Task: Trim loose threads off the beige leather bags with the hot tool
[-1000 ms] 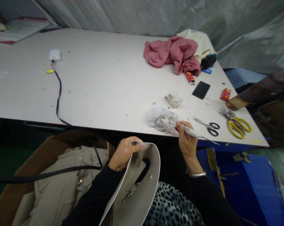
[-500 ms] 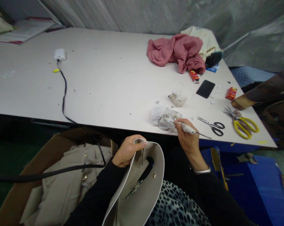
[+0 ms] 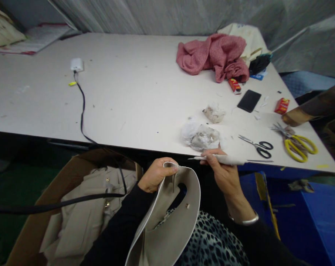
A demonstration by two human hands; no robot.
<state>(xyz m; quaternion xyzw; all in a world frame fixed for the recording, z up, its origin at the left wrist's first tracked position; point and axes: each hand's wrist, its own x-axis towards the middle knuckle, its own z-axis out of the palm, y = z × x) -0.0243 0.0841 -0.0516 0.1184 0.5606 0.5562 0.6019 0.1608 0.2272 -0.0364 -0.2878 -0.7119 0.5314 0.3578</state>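
My left hand (image 3: 157, 175) pinches the top edge of a beige handbag (image 3: 181, 229), which hangs open over my lap with its oval handle cutout and a small gold stud showing. To the right, my right hand (image 3: 224, 173) is closed around a thin pointed tool with a wrapped white handle (image 3: 228, 159). Its tip points left toward the bag, apart from it. Just beyond that hand, a lump in clear plastic wrap, smeared with white stuff (image 3: 205, 137), lies at the table's front edge. A smaller wrapped lump (image 3: 214, 113) sits behind it.
On the table (image 3: 128, 99) lie black-handled scissors (image 3: 257, 146), yellow-handled scissors (image 3: 299, 144), a black flat device (image 3: 249, 101), small red boxes (image 3: 282, 106) and a pink cloth (image 3: 212, 55). A cardboard box of beige pieces (image 3: 84, 210) stands lower left; blue bins (image 3: 308, 218) lower right.
My right hand has drawn the tool back from the wrapped lump toward me, and its tip now points left. My left hand still grips the handbag. The view has shifted slightly.
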